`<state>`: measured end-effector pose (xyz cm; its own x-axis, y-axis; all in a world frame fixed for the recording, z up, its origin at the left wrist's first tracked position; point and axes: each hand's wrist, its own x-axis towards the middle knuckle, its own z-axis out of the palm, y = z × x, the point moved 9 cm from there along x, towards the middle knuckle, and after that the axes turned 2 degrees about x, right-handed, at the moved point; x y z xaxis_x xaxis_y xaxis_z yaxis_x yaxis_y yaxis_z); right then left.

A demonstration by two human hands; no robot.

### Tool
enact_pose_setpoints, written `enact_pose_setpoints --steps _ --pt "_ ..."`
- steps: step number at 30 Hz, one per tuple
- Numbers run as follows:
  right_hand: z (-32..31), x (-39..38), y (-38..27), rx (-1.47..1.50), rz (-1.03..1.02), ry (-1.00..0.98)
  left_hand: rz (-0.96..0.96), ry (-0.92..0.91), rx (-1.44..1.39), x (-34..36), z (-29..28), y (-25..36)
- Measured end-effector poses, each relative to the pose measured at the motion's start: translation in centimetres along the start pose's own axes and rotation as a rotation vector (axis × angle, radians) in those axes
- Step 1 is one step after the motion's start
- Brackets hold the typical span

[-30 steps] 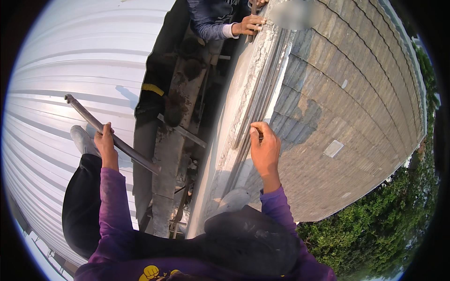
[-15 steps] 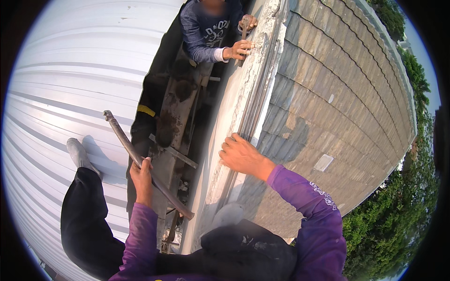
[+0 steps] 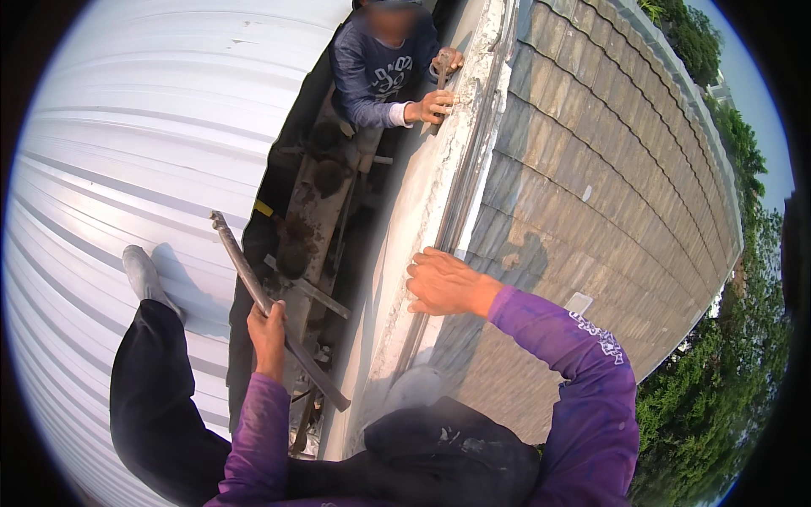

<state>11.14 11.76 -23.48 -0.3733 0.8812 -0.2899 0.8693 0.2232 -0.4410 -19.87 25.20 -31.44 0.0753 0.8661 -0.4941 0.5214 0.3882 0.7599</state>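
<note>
A long, rusty grey pry bar (image 3: 279, 314) is gripped around its middle by my left hand (image 3: 269, 340). The bar slants over the gap, its narrow upper end above the metal roof and its flared flat end close to the wall. On the rough whitish cement ledge (image 3: 432, 218) rests my right hand (image 3: 452, 284), with its fingers curled inward. The underside of that hand is hidden, so anything within it cannot be seen. Thin metal rails (image 3: 480, 139) run along the ledge beside the hand.
A co-worker (image 3: 384, 72) in a blue top stands in the gap, both hands on a tool at the ledge. Boards and dark buckets (image 3: 328, 177) lie down in the gap. White metal roofing (image 3: 144, 118) spans the left; tiled roofing (image 3: 608, 194) slopes right.
The pry bar and my left hand have shifted slightly right. My right hand has moved a little right along the ledge, its fingers more curled. The view has also shifted slightly.
</note>
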Motion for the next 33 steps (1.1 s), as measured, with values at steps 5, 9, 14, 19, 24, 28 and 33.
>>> enact_pose_setpoints --steps 5,9,14,19,24,28,33 --pt "-1.4 0.2 -0.2 0.020 0.042 -0.092 -0.016 0.000 0.020 -0.2 -0.8 -1.4" --pt "-3.3 0.2 -0.7 0.056 0.107 -0.218 -0.003 0.011 0.029 -0.3 -1.4 -2.3" --pt "-5.8 -0.8 -1.0 0.073 0.091 -0.117 -0.008 0.013 0.030 -0.3 -1.5 -2.4" --pt "-8.1 -0.8 -1.7 0.091 0.140 -0.212 -0.005 0.004 -0.001 -0.2 -1.9 -3.1" --pt "-5.9 -0.7 -1.4 0.104 0.068 -0.034 -0.017 -0.016 0.014 0.0 -0.8 -3.5" --pt "-4.4 0.0 -1.0 0.107 0.085 0.092 -0.032 -0.051 0.025 -0.2 0.4 -3.5" --pt "-3.4 0.4 -0.7 0.107 0.085 0.298 -0.015 -0.096 0.063 0.5 2.5 -4.0"
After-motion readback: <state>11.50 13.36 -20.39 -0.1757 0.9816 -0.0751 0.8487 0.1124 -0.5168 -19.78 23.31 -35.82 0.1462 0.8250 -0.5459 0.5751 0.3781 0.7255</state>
